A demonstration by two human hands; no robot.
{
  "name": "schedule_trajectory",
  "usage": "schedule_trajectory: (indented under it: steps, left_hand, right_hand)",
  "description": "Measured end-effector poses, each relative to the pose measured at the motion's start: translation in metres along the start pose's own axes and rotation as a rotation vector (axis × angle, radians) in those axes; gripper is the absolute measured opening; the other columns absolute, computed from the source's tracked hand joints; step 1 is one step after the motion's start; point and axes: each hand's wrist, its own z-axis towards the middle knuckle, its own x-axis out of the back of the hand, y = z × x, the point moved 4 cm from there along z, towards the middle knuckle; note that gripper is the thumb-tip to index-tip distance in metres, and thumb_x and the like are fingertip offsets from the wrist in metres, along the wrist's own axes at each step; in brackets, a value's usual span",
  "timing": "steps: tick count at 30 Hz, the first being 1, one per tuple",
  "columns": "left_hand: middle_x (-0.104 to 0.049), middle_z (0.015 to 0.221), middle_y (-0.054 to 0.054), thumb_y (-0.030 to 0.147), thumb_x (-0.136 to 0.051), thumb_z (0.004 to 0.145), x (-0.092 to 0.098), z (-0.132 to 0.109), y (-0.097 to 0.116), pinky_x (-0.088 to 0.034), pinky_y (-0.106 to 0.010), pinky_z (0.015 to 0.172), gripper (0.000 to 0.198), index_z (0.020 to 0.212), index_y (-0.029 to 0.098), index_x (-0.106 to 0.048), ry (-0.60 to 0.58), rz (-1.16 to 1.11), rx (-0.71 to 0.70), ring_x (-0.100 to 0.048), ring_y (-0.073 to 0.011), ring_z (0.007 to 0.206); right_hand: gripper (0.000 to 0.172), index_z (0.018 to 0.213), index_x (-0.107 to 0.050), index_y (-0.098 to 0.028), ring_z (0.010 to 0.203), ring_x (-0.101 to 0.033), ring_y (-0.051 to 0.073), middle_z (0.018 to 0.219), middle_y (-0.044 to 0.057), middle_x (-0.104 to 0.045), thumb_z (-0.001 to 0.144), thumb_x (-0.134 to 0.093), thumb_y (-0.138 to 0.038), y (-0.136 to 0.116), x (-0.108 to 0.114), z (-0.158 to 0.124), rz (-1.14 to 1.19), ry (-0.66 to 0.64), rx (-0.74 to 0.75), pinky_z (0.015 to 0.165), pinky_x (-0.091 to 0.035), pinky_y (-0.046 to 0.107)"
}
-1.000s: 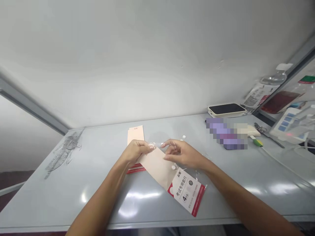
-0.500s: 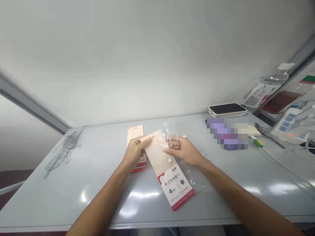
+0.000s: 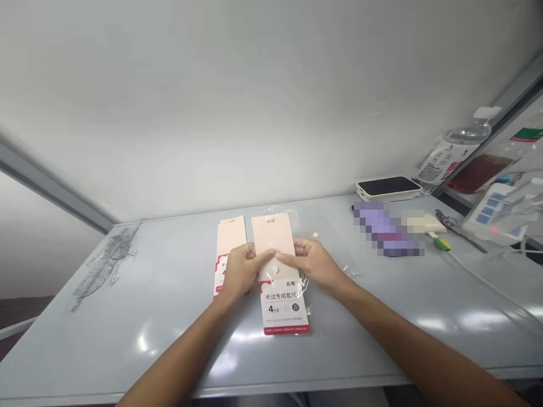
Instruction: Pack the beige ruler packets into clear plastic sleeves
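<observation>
A long printed card point(image 3: 285, 311), pale pink above and white with a red band below, is held upright between both hands above the table. Clear plastic pouch film point(image 3: 303, 282) shows around its edges and glints over its right side; I cannot tell how fully it encloses the card. My left hand point(image 3: 242, 268) grips the left edge, thumb on the front. On the right edge my right hand point(image 3: 316, 263) does the same, the two thumbs nearly meeting. Just below them is a white snap button point(image 3: 275, 269). A stack of similar cards point(image 3: 231, 234) lies behind my left hand.
At left on the grey table point(image 3: 169, 316) lie clear plastic rulers point(image 3: 106, 263). To the right are a white button point(image 3: 315, 234), a phone point(image 3: 389, 186), a blurred purple item point(image 3: 384, 229), scissors point(image 3: 460, 229), a cable point(image 3: 479, 280) and a bottle point(image 3: 453, 150).
The card has turned from slanted to nearly straight and shifted a little left. Both thumbs have come together on its front, and the film now sits closer around it.
</observation>
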Motion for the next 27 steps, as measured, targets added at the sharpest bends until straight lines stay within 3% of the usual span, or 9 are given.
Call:
schedule_trajectory:
  steps: [2, 7, 9, 16, 21, 27]
  left_hand:
    - [-0.044, 0.045, 0.005, 0.049, -0.064, 0.063, -0.001, -0.001, 0.003, -0.024, -0.018, 0.035, 0.038, 0.055, 0.016, -0.046, -0.039, -0.027, -0.002, -0.037, -0.0050, 0.036]
    - [-0.052, 0.048, 0.001, 0.050, -0.050, 0.074, -0.003, -0.004, 0.015, -0.033, -0.021, 0.038, 0.038, 0.056, 0.017, -0.049, -0.335, -0.022, -0.025, -0.046, -0.0091, 0.039]
    - [-0.052, 0.049, 0.000, 0.050, -0.049, 0.075, -0.002, -0.005, 0.018, -0.032, -0.022, 0.039, 0.037, 0.056, 0.017, -0.048, -0.366, 0.053, -0.066, -0.046, -0.0095, 0.039]
    - [-0.038, 0.043, 0.003, 0.042, -0.048, 0.076, 0.000, -0.009, 0.020, -0.016, -0.023, 0.044, 0.037, 0.049, 0.019, -0.039, -0.009, 0.558, -0.379, -0.028, -0.0087, 0.039]
    - [-0.034, 0.040, 0.004, 0.041, -0.045, 0.079, 0.000, -0.010, 0.018, -0.012, -0.024, 0.047, 0.038, 0.049, 0.019, -0.035, 0.031, 0.693, -0.399, -0.023, -0.0098, 0.038]
    - [-0.037, 0.043, 0.002, 0.039, -0.039, 0.083, -0.008, -0.017, 0.014, -0.013, -0.026, 0.048, 0.037, 0.051, 0.020, -0.035, -0.019, 0.588, -0.344, -0.027, -0.0110, 0.039]
  right_hand:
    - [0.042, 0.094, -0.062, -0.016, 0.074, -0.065, 0.023, 0.087, 0.007, -0.069, 0.059, -0.072, -0.037, 0.000, 0.001, 0.000, 0.034, 0.030, 0.006, 0.067, -0.053, 0.036]
    - [0.042, 0.096, -0.059, -0.016, 0.081, -0.064, 0.024, 0.093, 0.009, -0.067, 0.062, -0.070, -0.037, -0.010, 0.011, -0.001, 0.105, 0.124, 0.044, 0.070, -0.052, 0.036]
    - [0.040, 0.094, -0.059, -0.017, 0.081, -0.064, 0.024, 0.092, 0.008, -0.068, 0.061, -0.070, -0.038, -0.012, 0.013, -0.001, 0.087, 0.125, 0.051, 0.069, -0.052, 0.036]
    - [0.028, 0.084, -0.060, -0.017, 0.071, -0.064, 0.023, 0.079, 0.006, -0.068, 0.065, -0.065, -0.037, -0.003, 0.005, -0.002, -0.178, 0.168, 0.103, 0.056, -0.050, 0.031]
    - [0.024, 0.085, -0.060, -0.018, 0.072, -0.064, 0.022, 0.082, 0.005, -0.068, 0.068, -0.062, -0.035, -0.005, 0.003, -0.006, -0.262, 0.217, 0.120, 0.058, -0.049, 0.031]
    - [0.023, 0.086, -0.059, -0.018, 0.077, -0.062, 0.022, 0.085, 0.005, -0.067, 0.069, -0.060, -0.034, -0.005, -0.003, -0.009, -0.317, 0.252, 0.131, 0.062, -0.049, 0.031]
